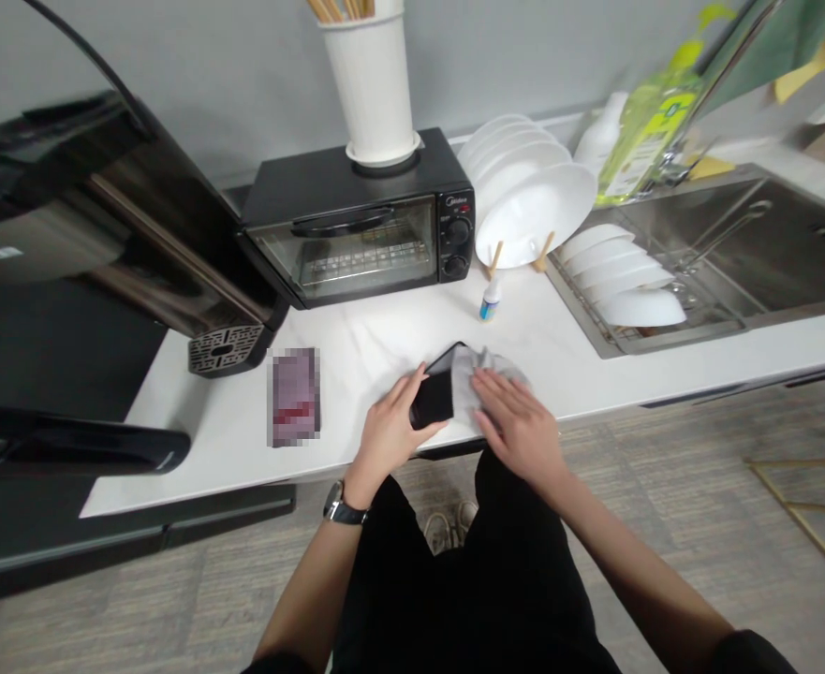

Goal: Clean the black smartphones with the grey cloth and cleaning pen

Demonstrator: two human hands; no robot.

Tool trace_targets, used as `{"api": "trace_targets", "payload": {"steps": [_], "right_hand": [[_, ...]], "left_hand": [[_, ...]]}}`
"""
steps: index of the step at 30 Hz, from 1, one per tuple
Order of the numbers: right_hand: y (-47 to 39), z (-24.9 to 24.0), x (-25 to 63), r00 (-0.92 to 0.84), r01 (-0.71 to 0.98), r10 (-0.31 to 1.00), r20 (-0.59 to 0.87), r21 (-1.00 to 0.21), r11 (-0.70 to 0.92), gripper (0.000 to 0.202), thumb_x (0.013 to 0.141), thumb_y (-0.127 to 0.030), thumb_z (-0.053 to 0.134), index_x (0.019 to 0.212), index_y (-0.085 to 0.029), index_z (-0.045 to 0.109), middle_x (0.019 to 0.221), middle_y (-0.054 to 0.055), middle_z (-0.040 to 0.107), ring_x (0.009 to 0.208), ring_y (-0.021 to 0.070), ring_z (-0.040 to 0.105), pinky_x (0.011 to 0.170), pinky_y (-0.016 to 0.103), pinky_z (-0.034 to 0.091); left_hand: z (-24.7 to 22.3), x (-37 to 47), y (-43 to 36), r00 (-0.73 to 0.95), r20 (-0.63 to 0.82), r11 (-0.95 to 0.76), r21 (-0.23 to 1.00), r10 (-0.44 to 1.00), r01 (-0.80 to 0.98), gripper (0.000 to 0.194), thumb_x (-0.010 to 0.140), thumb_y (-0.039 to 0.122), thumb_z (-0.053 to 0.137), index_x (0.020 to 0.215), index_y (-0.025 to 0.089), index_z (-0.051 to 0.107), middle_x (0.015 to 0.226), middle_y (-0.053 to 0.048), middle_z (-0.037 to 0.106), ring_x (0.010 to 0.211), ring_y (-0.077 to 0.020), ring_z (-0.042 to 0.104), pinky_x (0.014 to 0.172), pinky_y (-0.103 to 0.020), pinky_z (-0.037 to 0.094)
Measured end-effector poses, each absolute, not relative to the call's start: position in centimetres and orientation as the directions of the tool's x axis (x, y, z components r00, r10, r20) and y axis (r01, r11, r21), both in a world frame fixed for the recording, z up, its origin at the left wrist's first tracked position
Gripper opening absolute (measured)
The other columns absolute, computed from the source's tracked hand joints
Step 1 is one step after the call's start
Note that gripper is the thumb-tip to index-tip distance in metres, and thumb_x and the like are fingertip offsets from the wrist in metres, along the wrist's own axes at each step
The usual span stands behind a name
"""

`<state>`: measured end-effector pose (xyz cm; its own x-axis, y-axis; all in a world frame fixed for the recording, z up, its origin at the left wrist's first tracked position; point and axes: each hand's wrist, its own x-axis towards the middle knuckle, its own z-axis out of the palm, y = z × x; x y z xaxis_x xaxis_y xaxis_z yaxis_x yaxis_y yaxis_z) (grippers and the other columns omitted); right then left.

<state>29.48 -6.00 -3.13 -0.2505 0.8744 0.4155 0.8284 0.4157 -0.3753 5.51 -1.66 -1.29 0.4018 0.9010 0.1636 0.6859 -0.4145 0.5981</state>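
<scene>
My left hand grips the left end of a flat black device with a glossy screen, a phone or small tablet, its fingers at the far edge and thumb at the near one. A light grey cloth covers the device's right part. My right hand lies over that cloth, pressing it against the device with extended fingers. What the cloth covers is hidden. Beyond the hands, a small white bottle with a blue label stands upright on the counter.
A toaster oven bears a white pot of sticks. Racked plates and a sink with stacked bowls are on the right. A pixelated purple item lies on the white counter, near a black dispensing machine.
</scene>
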Motion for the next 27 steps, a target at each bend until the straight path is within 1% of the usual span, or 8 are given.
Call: {"api": "trace_targets", "payload": {"steps": [4, 8, 12, 14, 17, 21, 25, 27], "right_hand": [[-5.3, -3.9, 35.5, 0.023, 0.896, 0.904, 0.426, -0.411, 0.171, 0.052, 0.109, -0.041, 0.047, 0.155, -0.018, 0.052, 0.153, 0.015, 0.061, 0.144, 0.0328, 0.056, 0.12, 0.057, 0.045], [-4.0, -2.9, 35.5, 0.143, 0.87, 0.851, 0.505, -0.474, 0.135, 0.048, 0.109, -0.041, 0.045, 0.148, -0.017, 0.058, 0.155, 0.014, 0.059, 0.151, 0.0347, 0.047, 0.123, 0.061, 0.039], [-1.0, -1.0, 33.5, 0.103, 0.736, 0.913, 0.395, -0.648, 0.198, 0.039, 0.108, -0.038, 0.045, 0.135, -0.022, 0.068, 0.124, 0.01, 0.079, 0.114, 0.0301, 0.076, 0.1, 0.049, 0.059], [0.9, -0.6, 32.9, 0.059, 0.649, 0.947, 0.315, -0.733, 0.203, 0.035, 0.106, -0.035, 0.047, 0.129, -0.023, 0.071, 0.11, 0.007, 0.083, 0.099, 0.0279, 0.08, 0.091, 0.045, 0.061], [3.5, -1.0, 32.4, -0.017, 0.57, 0.957, 0.29, -0.783, 0.247, 0.033, 0.102, -0.026, 0.049, 0.124, -0.021, 0.074, 0.114, 0.007, 0.082, 0.099, 0.0247, 0.079, 0.094, 0.042, 0.06], [4.8, -2.4, 31.7, -0.131, 0.612, 0.95, 0.284, -0.731, 0.303, 0.037, 0.099, -0.023, 0.051, 0.128, -0.019, 0.074, 0.123, 0.01, 0.079, 0.1, 0.0239, 0.076, 0.1, 0.043, 0.058], [4.2, -2.7, 30.6, -0.144, 0.678, 0.936, 0.321, -0.658, 0.329, 0.037, 0.104, -0.027, 0.048, 0.128, -0.017, 0.074, 0.126, 0.013, 0.077, 0.116, 0.0268, 0.071, 0.108, 0.044, 0.053], [3.8, -2.4, 30.1, -0.149, 0.698, 0.941, 0.304, -0.642, 0.318, 0.036, 0.106, -0.03, 0.046, 0.124, -0.018, 0.075, 0.12, 0.012, 0.078, 0.111, 0.0264, 0.072, 0.104, 0.042, 0.053]], "left_hand": [[-1.5, 5.3, -1.9, 0.367, 0.227, -0.424, 0.621, 0.902, 0.66, 0.083, 0.09, 0.036, 0.08, 0.162, 0.031, 0.039, 0.153, -0.007, 0.06, 0.14, -0.0253, 0.06, 0.12, -0.041, 0.048], [-1.6, 5.2, -2.2, 0.311, 0.299, -0.432, 0.636, 0.902, 0.64, 0.073, 0.089, 0.036, 0.08, 0.156, 0.028, 0.051, 0.149, -0.007, 0.061, 0.137, -0.0238, 0.062, 0.12, -0.038, 0.048], [-1.0, 5.1, -2.4, 0.272, 0.36, -0.449, 0.646, 0.892, 0.617, 0.061, 0.09, 0.036, 0.08, 0.147, 0.026, 0.06, 0.144, -0.008, 0.063, 0.132, -0.023, 0.064, 0.118, -0.038, 0.05], [-0.4, 4.6, -2.5, 0.259, 0.389, -0.461, 0.631, 0.884, 0.624, 0.058, 0.09, 0.036, 0.08, 0.145, 0.026, 0.062, 0.143, -0.008, 0.063, 0.132, -0.0236, 0.064, 0.118, -0.04, 0.049], [0.8, 3.5, -3.2, 0.218, 0.43, -0.459, 0.605, 0.876, 0.651, 0.057, 0.091, 0.036, 0.08, 0.145, 0.026, 0.063, 0.141, -0.009, 0.064, 0.13, -0.0249, 0.065, 0.117, -0.043, 0.05], [1.4, 3.0, -5.3, 0.065, 0.448, -0.359, 0.613, 0.892, 0.703, 0.054, 0.092, 0.039, 0.078, 0.142, 0.026, 0.065, 0.138, -0.009, 0.064, 0.129, -0.0275, 0.064, 0.116, -0.047, 0.052], [0.2, 4.8, -7.5, -0.028, 0.375, -0.24, 0.647, 0.927, 0.723, 0.055, 0.092, 0.039, 0.078, 0.144, 0.027, 0.063, 0.137, -0.009, 0.064, 0.13, -0.0282, 0.064, 0.118, -0.047, 0.051], [-0.6, 6.0, -8.0, -0.043, 0.322, -0.185, 0.643, 0.946, 0.743, 0.057, 0.093, 0.039, 0.077, 0.147, 0.028, 0.06, 0.137, -0.01, 0.063, 0.13, -0.0288, 0.064, 0.117, -0.048, 0.051]]}}
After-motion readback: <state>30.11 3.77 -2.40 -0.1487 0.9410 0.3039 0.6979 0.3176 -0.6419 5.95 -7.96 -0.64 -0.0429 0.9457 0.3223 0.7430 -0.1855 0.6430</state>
